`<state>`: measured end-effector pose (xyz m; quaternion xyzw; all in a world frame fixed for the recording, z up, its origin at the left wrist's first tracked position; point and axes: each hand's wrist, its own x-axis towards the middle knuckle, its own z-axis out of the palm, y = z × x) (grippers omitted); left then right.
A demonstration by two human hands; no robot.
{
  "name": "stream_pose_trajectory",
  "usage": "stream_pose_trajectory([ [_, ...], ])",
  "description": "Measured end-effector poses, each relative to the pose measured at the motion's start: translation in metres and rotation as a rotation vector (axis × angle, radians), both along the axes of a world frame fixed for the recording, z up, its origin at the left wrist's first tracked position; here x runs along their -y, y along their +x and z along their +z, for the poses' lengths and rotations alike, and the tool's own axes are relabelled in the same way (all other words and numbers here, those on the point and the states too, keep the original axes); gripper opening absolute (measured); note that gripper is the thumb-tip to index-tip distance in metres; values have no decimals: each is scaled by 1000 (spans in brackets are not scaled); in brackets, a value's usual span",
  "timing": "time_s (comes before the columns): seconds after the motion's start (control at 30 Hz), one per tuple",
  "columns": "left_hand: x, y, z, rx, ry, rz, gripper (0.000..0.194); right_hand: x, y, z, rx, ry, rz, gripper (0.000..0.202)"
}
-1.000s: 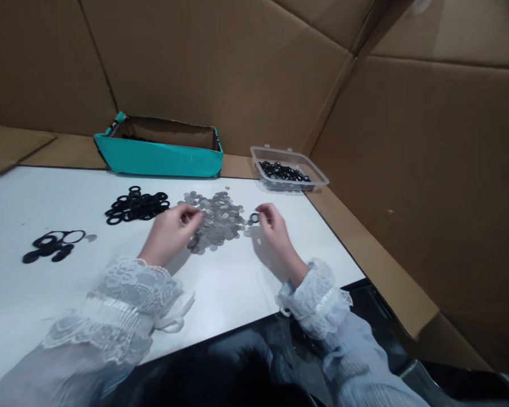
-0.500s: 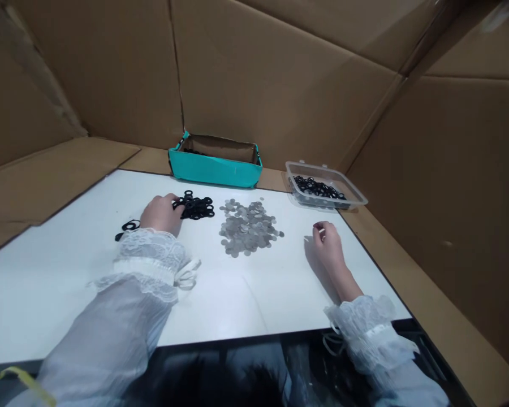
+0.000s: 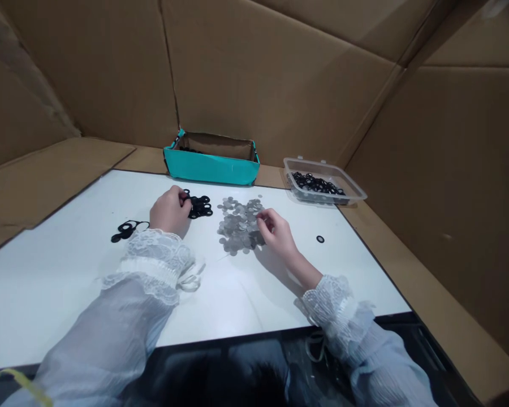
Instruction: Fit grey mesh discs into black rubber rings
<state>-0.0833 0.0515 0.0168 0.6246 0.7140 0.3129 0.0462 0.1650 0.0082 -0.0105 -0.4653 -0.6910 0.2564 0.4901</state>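
My left hand [image 3: 169,210] is at the left side of a pile of black rings [image 3: 201,208], its fingers curled and pinching a black ring at the pile's edge. Over the right part of a heap of thin grey discs [image 3: 237,226] is my right hand [image 3: 279,233], thumb and forefinger closed together. Whatever lies between those fingertips is too small to make out. A single black ring with a pale grey centre [image 3: 320,239] lies by itself on the white tabletop, to the right of my right hand.
Several loose black pieces [image 3: 126,229] lie left of my left hand. A teal-fronted box [image 3: 212,168] stands at the back, with dark pieces inside. At the back right, a clear plastic container [image 3: 352,189] holds many black rings. Cardboard walls [image 3: 280,79] surround the white table [image 3: 220,305].
My right hand has moved left from the table's right side to the grey discs. The ring with the grey centre now shows where it was. My left hand has shifted slightly right.
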Motion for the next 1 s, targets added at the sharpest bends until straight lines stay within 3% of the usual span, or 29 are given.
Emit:
stream_pose_trajectory([
  [0.07, 8, 17, 5, 205, 54, -77, 14, 0, -6, -2, -135, -108, 40, 14],
  [0.17, 27, 51, 8, 455, 21, -377, 20, 1, -14, -5, -317, -311, 183, 26],
  [0.23, 39, 69, 6, 458, -32, -538, 20, 2, -17, -7, -390, -389, 255, 30],
  [0.33, 43, 75, 1, 469, -102, -696, 26, 1, -14, -11, -445, -420, 229, 33],
  [0.43, 33, 64, -5, 358, -74, -626, 31, -3, -7, -14, -496, -426, 111, 33],
  [0.53, 24, 57, -14, 13, -72, -510, 28, -5, -4, -15, -541, -411, 29, 31],
  [0.6, 23, 59, -20, -174, -96, -487, 27, -1, -5, -15, -532, -389, 20, 30],
  [0.7, 24, 64, -26, -299, -104, -487, 27, 15, -15, -15, -463, -313, 88, 26],
  [0.83, 24, 66, -27, -281, -84, -473, 20, 35, -28, -21, -297, -271, 279, 16],
  [1.0, 24, 63, -18, 63, -20, -493, 15, 33, -29, -33, -277, -332, 341, 17],
])
